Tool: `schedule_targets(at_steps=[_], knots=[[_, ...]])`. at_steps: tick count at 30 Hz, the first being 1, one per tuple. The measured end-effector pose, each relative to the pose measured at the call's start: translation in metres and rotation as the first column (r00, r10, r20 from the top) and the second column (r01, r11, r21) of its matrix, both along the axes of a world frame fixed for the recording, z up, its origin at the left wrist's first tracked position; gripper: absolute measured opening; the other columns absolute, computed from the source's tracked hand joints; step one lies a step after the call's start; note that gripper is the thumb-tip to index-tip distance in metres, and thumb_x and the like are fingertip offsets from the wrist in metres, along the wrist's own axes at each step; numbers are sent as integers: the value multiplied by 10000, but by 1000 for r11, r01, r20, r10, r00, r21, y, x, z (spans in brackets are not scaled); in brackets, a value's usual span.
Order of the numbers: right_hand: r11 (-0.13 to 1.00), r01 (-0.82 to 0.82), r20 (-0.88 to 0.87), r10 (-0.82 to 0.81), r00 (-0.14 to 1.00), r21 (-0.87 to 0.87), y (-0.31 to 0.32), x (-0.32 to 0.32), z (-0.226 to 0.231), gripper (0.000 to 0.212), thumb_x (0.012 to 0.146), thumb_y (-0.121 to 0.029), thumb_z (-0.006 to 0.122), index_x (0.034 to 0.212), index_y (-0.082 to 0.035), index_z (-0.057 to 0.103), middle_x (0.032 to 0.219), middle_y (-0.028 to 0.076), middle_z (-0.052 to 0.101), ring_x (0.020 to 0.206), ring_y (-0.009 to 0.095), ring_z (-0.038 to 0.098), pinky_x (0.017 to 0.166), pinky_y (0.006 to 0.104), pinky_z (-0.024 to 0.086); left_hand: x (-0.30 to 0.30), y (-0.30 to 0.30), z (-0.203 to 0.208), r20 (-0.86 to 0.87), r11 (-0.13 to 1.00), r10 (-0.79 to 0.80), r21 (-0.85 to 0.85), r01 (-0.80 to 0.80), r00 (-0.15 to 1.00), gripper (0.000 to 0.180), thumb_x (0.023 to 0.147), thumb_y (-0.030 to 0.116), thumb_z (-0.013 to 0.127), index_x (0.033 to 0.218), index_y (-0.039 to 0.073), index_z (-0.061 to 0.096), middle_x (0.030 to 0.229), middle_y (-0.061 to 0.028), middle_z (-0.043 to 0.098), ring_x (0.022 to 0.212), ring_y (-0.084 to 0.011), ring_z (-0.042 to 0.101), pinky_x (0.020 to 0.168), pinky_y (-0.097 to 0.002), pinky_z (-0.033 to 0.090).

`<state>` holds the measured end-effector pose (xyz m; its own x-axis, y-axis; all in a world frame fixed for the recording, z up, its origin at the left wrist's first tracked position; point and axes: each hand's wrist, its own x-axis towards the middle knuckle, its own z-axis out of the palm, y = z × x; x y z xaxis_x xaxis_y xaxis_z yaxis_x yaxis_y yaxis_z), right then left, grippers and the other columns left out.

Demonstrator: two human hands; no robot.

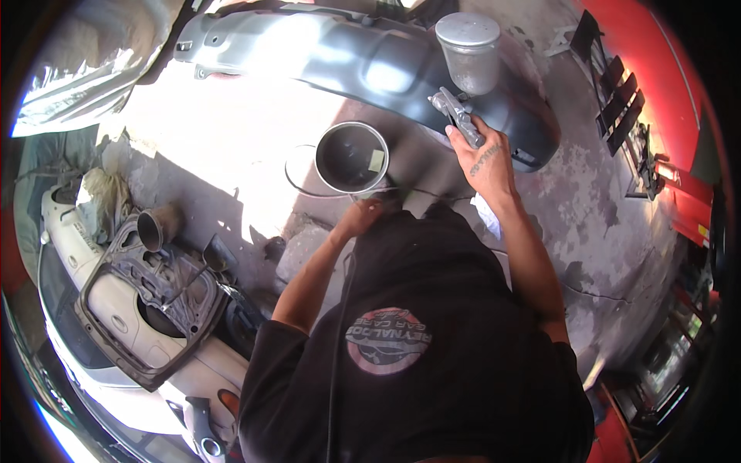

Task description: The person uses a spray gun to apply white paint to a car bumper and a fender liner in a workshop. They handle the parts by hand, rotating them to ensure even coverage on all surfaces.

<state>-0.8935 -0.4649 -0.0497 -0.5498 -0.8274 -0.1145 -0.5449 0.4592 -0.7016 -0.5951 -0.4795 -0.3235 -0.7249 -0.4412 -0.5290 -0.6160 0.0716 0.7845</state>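
My right hand (488,163) is closed round a metal spray gun (461,119), whose grey lidded cup (469,58) stands above it. Behind the gun lies a long dark grey car bumper (324,54), partly in bright sunlight; the gun is in front of its right part. My left hand (369,216) is low in front of my body, fingers curled, just below a round open metal can (352,158). What those fingers hold is hidden. Inside the can's dark interior a small pale patch shows, and a thin curved loop runs round its left side.
At left stands a pale car (193,370) with a removed grey panel frame (154,309), an open metal tin (158,228) and a crumpled cloth (104,197) on it. Red car bodywork (671,69) is at right, beside a dark slatted rack (617,104). A dark hose (333,386) runs along my shirt.
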Motion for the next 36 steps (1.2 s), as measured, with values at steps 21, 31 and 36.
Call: schedule_targets(at_steps=[21,31,36], knots=[[970,-242,211,241,947,-22,-39,-31,-9,366,964,-342,713,1124,-14,734,821,201,731,774,399,701,762,437,540,-1,71,20,85,964,259,-77,-253,962,410,1009,313,624,1310,47,707,1218,-247,727,1157,-414,693,1005,-469,534],[932,-296,-96,282,955,-210,-121,-54,-61,390,946,-366,695,1109,-14,735,919,249,742,905,437,722,814,470,547,-9,115,68,65,838,545,-55,-543,836,414,995,271,637,1267,-34,703,1224,-265,724,1197,-401,682,1036,-436,516],[928,-351,-69,345,936,-127,-118,-44,-59,359,936,-326,704,1084,0,729,875,250,733,867,439,726,776,471,543,2,110,64,96,835,547,-126,-535,831,408,998,266,631,1266,-34,706,1249,-270,710,1228,-400,663,1056,-434,501]])
